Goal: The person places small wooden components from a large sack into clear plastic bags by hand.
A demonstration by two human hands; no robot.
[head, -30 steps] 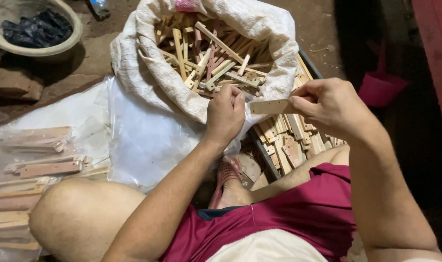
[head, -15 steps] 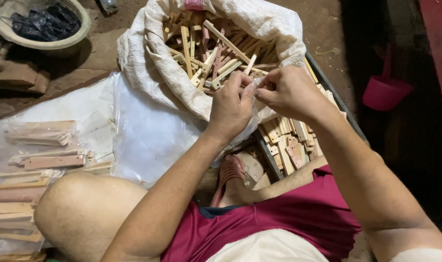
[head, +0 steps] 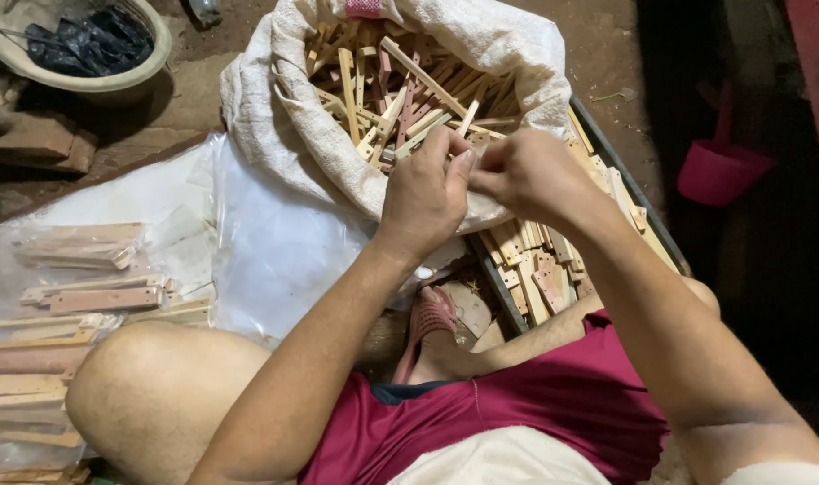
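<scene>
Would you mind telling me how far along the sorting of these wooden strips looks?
Done: bundles of strips lie wrapped in clear plastic at the left, and more flat pieces fill the dark tray. In hand: the left hand and right hand meet over the sack's edge; what their grip holds is hidden. Left: the white sack is still heaped with loose strips.

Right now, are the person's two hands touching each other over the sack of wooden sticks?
Touching. The head view shows the left hand and right hand meeting at the fingertips, with no gap visible, above the sack rim.
</scene>
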